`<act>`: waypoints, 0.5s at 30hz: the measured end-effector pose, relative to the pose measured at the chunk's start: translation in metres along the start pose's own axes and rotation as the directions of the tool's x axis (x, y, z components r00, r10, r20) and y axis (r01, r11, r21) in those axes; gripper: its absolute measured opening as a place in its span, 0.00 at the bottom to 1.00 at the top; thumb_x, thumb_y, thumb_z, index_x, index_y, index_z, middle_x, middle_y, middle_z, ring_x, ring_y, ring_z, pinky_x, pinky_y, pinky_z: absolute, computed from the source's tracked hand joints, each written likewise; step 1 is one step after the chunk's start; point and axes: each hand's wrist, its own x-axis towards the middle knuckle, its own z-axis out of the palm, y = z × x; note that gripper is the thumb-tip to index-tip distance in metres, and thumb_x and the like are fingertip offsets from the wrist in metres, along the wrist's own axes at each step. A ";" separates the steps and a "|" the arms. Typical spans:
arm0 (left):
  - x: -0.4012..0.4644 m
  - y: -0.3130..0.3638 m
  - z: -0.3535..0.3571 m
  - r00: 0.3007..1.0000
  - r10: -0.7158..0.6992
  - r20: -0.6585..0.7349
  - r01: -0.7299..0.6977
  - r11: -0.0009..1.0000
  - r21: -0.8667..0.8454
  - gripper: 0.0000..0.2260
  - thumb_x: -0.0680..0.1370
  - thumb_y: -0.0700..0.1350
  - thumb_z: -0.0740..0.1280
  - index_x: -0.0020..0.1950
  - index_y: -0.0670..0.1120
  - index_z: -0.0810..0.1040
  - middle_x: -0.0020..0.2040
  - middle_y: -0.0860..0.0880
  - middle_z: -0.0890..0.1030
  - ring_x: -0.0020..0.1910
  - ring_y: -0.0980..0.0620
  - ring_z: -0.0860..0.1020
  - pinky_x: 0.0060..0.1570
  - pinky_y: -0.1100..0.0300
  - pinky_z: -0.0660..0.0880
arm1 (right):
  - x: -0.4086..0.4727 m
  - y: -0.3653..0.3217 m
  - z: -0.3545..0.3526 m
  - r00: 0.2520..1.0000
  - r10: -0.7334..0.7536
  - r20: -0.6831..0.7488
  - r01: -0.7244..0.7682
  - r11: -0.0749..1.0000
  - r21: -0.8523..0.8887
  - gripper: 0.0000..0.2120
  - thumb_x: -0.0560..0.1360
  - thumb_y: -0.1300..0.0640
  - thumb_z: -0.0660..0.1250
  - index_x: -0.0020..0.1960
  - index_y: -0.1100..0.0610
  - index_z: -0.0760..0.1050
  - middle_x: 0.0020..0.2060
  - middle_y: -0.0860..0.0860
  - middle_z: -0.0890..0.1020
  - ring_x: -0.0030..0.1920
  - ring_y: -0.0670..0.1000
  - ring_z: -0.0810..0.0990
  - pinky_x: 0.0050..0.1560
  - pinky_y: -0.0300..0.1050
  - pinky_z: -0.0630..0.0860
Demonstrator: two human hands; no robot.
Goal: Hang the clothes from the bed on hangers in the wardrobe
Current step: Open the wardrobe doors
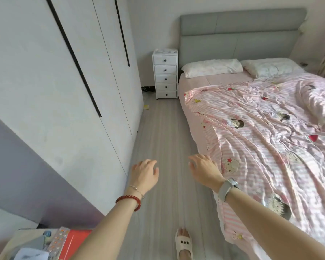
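Both hands reach forward over the floor (163, 132), left hand (144, 175) and right hand (204, 170) apart, fingers relaxed, empty (wardrobe (64, 81) doors closed), bed (261, 128) alongside.

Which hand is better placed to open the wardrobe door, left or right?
Probably the left hand: it hovers empty on the side of the closed wardrobe. The right hand is also empty but sits by the bed.

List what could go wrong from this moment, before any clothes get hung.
1. The wardrobe doors are closed and both hands, left hand and right hand, hold nothing; no hanger is in view.
2. No loose garment shows on the bed's pink quilt; the quilt might get grabbed instead.
3. The slipper could slip on the smooth floor.
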 end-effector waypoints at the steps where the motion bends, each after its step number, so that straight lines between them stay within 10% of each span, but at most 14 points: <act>1: 0.026 -0.001 0.003 0.999 -0.020 0.031 0.020 1.000 0.002 0.17 0.80 0.48 0.55 0.67 0.48 0.69 0.66 0.51 0.72 0.63 0.49 0.70 0.60 0.57 0.63 | 0.027 0.007 0.002 1.000 0.010 0.027 -0.010 1.000 0.005 0.11 0.78 0.57 0.51 0.47 0.58 0.71 0.55 0.53 0.75 0.61 0.57 0.68 0.58 0.51 0.64; 5: 0.128 -0.014 -0.013 0.997 -0.070 0.035 0.071 0.997 -0.010 0.17 0.80 0.47 0.55 0.67 0.47 0.70 0.64 0.49 0.74 0.62 0.47 0.72 0.60 0.55 0.65 | 0.131 0.016 -0.007 0.996 0.009 0.091 -0.010 1.000 0.016 0.11 0.78 0.57 0.51 0.40 0.54 0.69 0.51 0.52 0.75 0.59 0.58 0.70 0.58 0.51 0.65; 15: 0.322 -0.109 -0.029 0.955 -0.296 -0.023 0.292 0.951 -0.102 0.15 0.80 0.47 0.56 0.65 0.46 0.72 0.65 0.48 0.73 0.61 0.47 0.72 0.59 0.55 0.67 | 0.376 -0.032 0.002 0.972 -0.150 0.183 0.157 0.987 -0.023 0.17 0.79 0.54 0.50 0.64 0.56 0.69 0.64 0.54 0.72 0.65 0.56 0.66 0.63 0.49 0.62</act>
